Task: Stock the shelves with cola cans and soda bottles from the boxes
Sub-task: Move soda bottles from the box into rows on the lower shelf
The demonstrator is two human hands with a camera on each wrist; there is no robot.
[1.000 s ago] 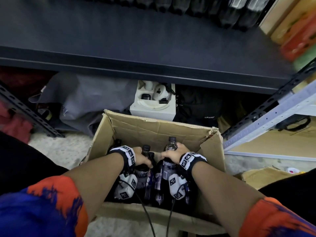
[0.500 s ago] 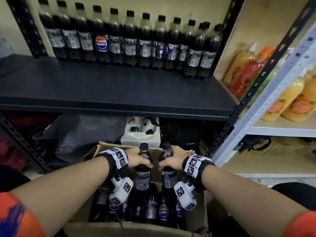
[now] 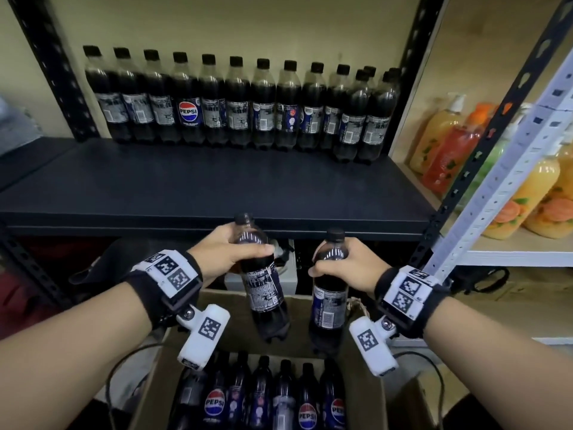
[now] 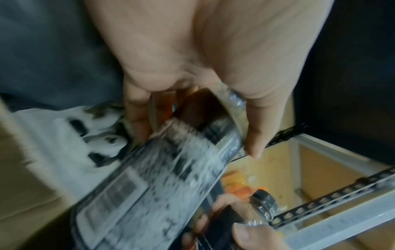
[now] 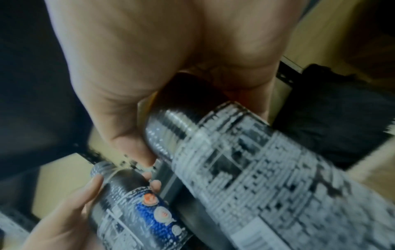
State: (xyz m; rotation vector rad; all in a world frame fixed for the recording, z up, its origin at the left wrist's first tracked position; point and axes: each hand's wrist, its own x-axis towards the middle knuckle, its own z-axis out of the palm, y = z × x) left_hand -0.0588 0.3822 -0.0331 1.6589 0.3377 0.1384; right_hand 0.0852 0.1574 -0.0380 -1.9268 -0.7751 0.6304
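Observation:
My left hand grips a dark cola bottle by its shoulder, tilted with its base toward me. My right hand holds a second cola bottle upright by the neck. Both bottles hang above the open cardboard box, which holds several more cola bottles. In the left wrist view my fingers wrap the blurred bottle. The right wrist view shows my bottle close up. Ahead is the dark shelf with a back row of cola bottles.
A white perforated upright and a black upright stand to the right. Beyond them, a light shelf carries orange and yellow pump bottles. Under the dark shelf lie a white device and dark bags.
Both hands have lifted their bottles out of the box and up toward the shelf's front edge. The left bottle has tilted. The head view has risen to show the whole shelf.

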